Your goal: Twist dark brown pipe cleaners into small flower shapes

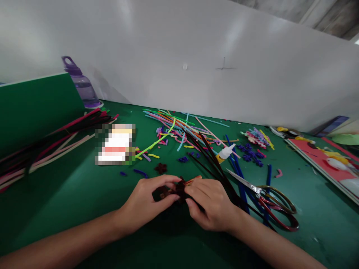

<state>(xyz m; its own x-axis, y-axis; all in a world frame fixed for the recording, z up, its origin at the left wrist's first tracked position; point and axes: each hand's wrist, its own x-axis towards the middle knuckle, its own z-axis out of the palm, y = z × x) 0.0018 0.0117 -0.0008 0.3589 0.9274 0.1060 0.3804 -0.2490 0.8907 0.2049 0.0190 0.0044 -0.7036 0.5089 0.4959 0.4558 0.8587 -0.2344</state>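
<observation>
over a green counter [70,205], the left hand [146,196] pinches a small, fuzzy dark-brown piece [181,188] between thumb and fingers while the right hand [211,201] grips its other side, a two-sided hold that likely steadies so slight a thing. scissors [255,189] and a glue bottle [225,153] rest near the right hand, probably for easy reach; a brown flower shape [160,168] lies just beyond the left hand, apart from the bright stems [182,127].

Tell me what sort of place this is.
Probably a craft workspace: thin, multicoloured fuzzy strips, metal scissors with red and olive loop handles, and a small white-nozzled bottle, perhaps glue, on a green tabletop.
</observation>
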